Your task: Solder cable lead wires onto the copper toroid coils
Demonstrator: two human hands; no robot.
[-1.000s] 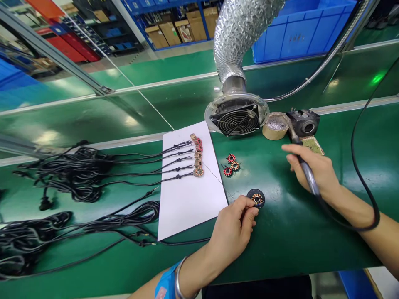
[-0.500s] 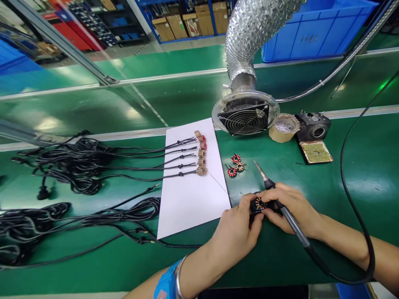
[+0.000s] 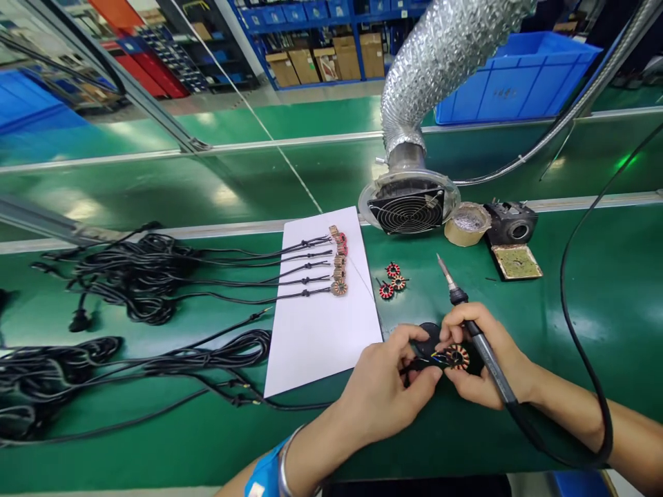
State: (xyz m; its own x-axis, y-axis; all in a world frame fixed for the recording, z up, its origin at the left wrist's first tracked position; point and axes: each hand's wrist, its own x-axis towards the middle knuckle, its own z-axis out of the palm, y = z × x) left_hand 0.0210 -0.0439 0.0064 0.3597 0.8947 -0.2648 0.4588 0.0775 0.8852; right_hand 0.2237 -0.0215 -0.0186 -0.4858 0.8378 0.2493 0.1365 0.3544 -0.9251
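Right now both hands meet low over the green worktop (image 3: pixel 207 459), close to its front edge, with their fingertips nearly touching. The left hand (image 3: pixel 386 383) has thumb and fingers closed on a black round cap (image 3: pixel 427 338), tilted in that grip. Just beside it, the right hand (image 3: pixel 487 352) pinches a copper-wound ring (image 3: pixel 458 357) by its edge, and the same hand keeps a soldering iron (image 3: pixel 489 366) lodged across its fingers, the metal tip pointing up and away from the ring. Thin blue and yellow wires (image 3: pixel 438 357) show between cap and ring, though the fingers cover much of them from where I stand, so I can't say where they end. Beyond the hands, three small rings (image 3: pixel 398 283), two of them red, sit bunched just beside a white sheet (image 3: pixel 315 338). On that sheet a row of coils (image 3: pixel 339 269) lies by the tips of black cables (image 3: pixel 139 276) heaped to the left. Farther back stand a round fan (image 3: pixel 409 210), a tape roll (image 3: pixel 466 228) and a black stand (image 3: pixel 512 222).
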